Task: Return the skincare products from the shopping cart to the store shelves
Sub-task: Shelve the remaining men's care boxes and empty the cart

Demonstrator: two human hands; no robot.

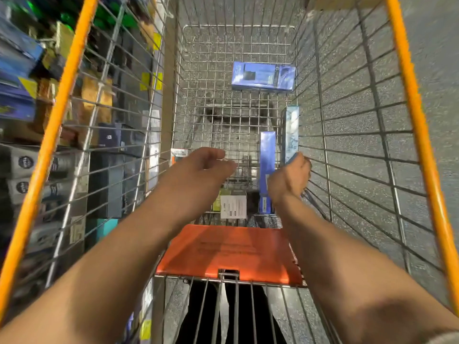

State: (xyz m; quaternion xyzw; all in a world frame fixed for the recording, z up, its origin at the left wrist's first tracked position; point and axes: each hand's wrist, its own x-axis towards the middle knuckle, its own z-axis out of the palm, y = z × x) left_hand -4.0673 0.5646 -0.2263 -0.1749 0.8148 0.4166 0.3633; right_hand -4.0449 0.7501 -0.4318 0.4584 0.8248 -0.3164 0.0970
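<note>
Now reaching into the cart (pixel 323 115) — right hand (pixel 289 178) gripping a pale box (pixel 291 134), left hand (pixel 206 165) loose and holding nothing.

That box stands on edge against the cart's right wall at centre right, a blue box (pixel 267 160) just beside it and a third box (pixel 263 76) lying flat near the top. Lifted carelessly, it could catch the wire or tip its neighbour — and the shelves (pixel 37 108) at left look blurred, so misplacing it seems possible.
</note>
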